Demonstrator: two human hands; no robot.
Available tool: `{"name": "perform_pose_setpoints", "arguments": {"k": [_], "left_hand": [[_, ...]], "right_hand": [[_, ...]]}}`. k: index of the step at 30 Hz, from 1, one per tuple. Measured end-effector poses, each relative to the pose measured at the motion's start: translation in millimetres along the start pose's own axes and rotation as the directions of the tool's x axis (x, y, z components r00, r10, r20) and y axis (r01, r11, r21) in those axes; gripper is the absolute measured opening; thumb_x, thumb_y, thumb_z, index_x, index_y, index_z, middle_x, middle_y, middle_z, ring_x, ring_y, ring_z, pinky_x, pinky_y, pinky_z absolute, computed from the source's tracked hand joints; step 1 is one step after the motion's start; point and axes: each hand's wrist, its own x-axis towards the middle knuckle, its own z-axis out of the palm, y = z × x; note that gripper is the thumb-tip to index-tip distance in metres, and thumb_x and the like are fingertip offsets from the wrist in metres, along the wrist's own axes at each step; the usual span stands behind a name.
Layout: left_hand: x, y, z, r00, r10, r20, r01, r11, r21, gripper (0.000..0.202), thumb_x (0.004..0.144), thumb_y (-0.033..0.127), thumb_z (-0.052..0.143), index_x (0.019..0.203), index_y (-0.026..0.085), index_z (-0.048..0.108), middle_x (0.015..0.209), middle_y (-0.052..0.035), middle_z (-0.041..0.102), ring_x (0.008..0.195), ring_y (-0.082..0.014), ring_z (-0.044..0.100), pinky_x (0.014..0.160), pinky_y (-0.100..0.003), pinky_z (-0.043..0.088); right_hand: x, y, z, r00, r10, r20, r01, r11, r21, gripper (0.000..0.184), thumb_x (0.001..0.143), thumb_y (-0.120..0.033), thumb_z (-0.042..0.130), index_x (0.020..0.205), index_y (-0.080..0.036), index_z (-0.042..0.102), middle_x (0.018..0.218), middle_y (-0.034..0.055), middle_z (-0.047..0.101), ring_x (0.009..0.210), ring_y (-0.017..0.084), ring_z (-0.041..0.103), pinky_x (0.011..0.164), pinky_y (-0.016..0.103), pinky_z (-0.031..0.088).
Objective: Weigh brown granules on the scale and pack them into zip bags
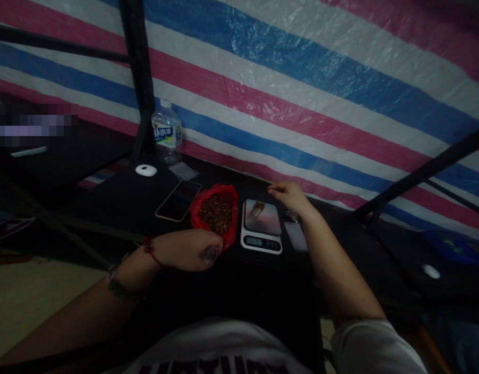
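Head view, dim light. Hands, 2. Left hand point(198, 251): fingers curled inward at the near rim of the red bag, a small translucent piece point(211, 253) showing at the fingertips; whether it is gripped cannot be told. Right hand point(288, 196): fingers partly bent, thumb and forefinger close together, just past the far right corner of the scale; whether anything is pinched there cannot be told.

Red plastic bag point(234, 205), 1: mouth open, holding many small brown pieces point(215, 213), too numerous to count; lies just beyond the left hand and well to the left of the right hand. Digital scale point(262, 244), 1: white body, metallic pan, display at the near edge; lies between the 2 hands, to the right of the red bag. Small clear packet point(257, 210), 1: on the pan, brownish contents, nearer the right hand than the left.

Smartphone point(178, 200), 1: dark screen, left of the red bag. Clear plastic bottle point(167, 136), 1: upright, labelled, white cap. Flat translucent sheet point(183, 170), 1: beside the bottle. White rounded objects, 2: 1 near the smartphone point(146, 170), 1 at far right point(431, 271). Pale flat piece point(296, 237), 1: right of the scale. Striped tarpaulin point(263, 88), 1: behind the black tabletop point(110, 205).
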Motion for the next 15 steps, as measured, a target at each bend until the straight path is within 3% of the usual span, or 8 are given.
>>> {"name": "perform_pose_setpoints", "arguments": {"k": [4, 8, 15], "left_hand": [[1, -2, 1.8, 1.0, 0.0, -0.005, 0.0, 1.0, -0.008, 0.012, 0.074, 0.017, 0.054, 0.084, 0.018, 0.059, 0.078, 0.0008, 0.06, 0.066, -0.0118, 0.054, 0.059, -0.022, 0.038], [0, -1, 1.3, 1.0, 0.003, -0.005, -0.003, 1.0, -0.004, 0.01, 0.074, 0.016, 0.053, 0.082, 0.018, 0.058, 0.078, 0.0005, 0.06, 0.066, -0.0119, 0.053, 0.059, -0.022, 0.038], [1, -1, -0.7, 1.0, -0.011, 0.006, 0.011, 1.0, -0.003, 0.01, 0.074, 0.017, 0.053, 0.083, 0.018, 0.058, 0.078, 0.0002, 0.06, 0.065, -0.0118, 0.053, 0.059, -0.022, 0.038]], "right_hand": [[-13, 18, 19, 0.994, 0.085, 0.072, -0.089, 0.994, 0.056, 0.022, 0.078, -0.026, 0.066, 0.096, -0.017, 0.073, 0.095, 0.0071, 0.073, 0.082, 0.018, 0.067, 0.075, 0.029, 0.05], [-21, 15, 36, 0.993, 0.088, 0.083, -0.094, 0.993, 0.07, 0.018, 0.077, -0.02, 0.064, 0.092, -0.018, 0.074, 0.092, 0.006, 0.074, 0.081, 0.018, 0.068, 0.074, 0.028, 0.05], [-21, -1, 36, 0.995, 0.093, 0.024, -0.093, 0.995, -0.022, 0.013, 0.076, -0.017, 0.064, 0.083, -0.019, 0.075, 0.083, 0.0044, 0.074, 0.074, 0.017, 0.067, 0.07, 0.027, 0.049]]}}
